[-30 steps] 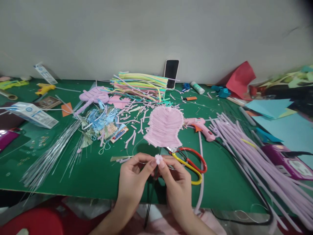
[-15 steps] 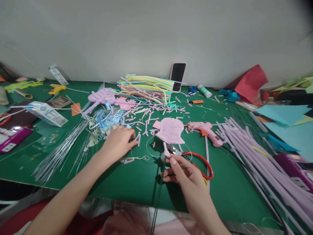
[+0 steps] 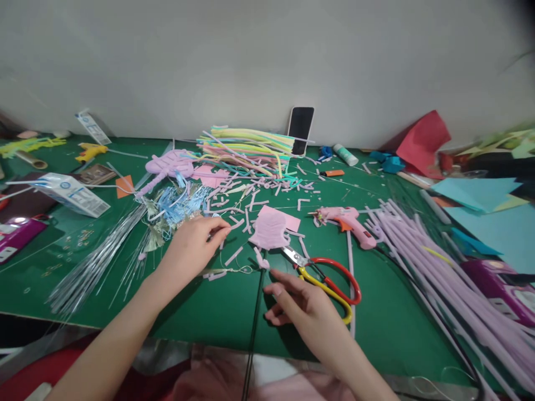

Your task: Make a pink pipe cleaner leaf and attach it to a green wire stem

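Observation:
My left hand [image 3: 197, 242] is at the left of the cut pieces, thumb and forefinger pinched at one end of a short lilac pipe cleaner piece [image 3: 237, 224]. My right hand [image 3: 303, 301] has its fingers apart and holds nothing. Just beyond its fingertips is a lilac fan-shaped pipe cleaner piece [image 3: 270, 230], lying on the table with a small lilac knot [image 3: 262, 260] below it. Thin dark rods [image 3: 253, 334] run from the knot toward me. Scissors [image 3: 330, 275] with red and yellow handles lie beside my right hand, blades toward the fan shape.
A pink glue gun [image 3: 346, 220] lies right of the fan shape, near long lilac pipe cleaners [image 3: 443, 278]. Blue tassels [image 3: 179, 200] and wire stems [image 3: 98, 262] are at left. Behind are coloured pipe cleaners [image 3: 246, 147] and a leaning phone [image 3: 301, 128].
The fan shape has moved left and down onto the table, and my right hand has let go of the rods. My left fingers have closed at a small lilac piece. The view has shifted slightly.

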`<state>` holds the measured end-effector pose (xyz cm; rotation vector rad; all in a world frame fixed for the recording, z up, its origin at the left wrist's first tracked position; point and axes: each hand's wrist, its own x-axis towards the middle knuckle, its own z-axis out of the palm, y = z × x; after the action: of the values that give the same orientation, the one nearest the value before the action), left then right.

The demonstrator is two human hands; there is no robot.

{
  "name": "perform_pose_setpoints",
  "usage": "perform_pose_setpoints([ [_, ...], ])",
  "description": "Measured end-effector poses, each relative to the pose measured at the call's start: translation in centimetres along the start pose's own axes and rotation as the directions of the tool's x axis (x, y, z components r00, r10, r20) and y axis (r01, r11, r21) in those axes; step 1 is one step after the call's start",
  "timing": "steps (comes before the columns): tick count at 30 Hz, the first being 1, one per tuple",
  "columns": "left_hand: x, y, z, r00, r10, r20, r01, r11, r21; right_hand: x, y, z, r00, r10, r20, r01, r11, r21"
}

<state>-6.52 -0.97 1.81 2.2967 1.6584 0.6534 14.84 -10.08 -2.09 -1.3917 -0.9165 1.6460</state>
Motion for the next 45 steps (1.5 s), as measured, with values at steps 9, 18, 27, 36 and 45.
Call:
perform_pose_setpoints([
  [9, -0.9, 3.0, 0.0, 0.997, 0.072, -0.007, -0.072, 0.979, -0.189, -0.7, -1.7, -1.2, 0.99, -0.137, -0.034, 0.121, 0.95, -0.288],
  [18, -1.9, 4.8, 1.2, 0.963, 0.231, 0.14, -0.17, 0.922, -0.349, 0.1, -2.7, -0.5, 0.949, -0.31, -0.062, 0.288, 0.928, -0.235],
  [27, -2.2, 2.1, 2.3, 0.984, 0.082, 0.158, -0.055, 0.984, -0.172, 1.0, -2.0, -2.9, 0.699, -0.713, -0.055, 0.376, 0.431, -0.82],
  [36, -3.0, 3.0, 3.4, 0.997, 0.061, 0.051, -0.048, 0.974, -0.22, 2.1, -0.7, -1.6, 0.61, -0.791, 0.037, 0.344, 0.223, -0.912],
  [45, -3.6, 2.3, 3.9, 0.98, -0.158, 0.122, 0.186, 0.946, -0.265, 2.5, 0.0, -1.2, 0.636, -0.769, 0.06, 0.315, 0.188, -0.93],
])
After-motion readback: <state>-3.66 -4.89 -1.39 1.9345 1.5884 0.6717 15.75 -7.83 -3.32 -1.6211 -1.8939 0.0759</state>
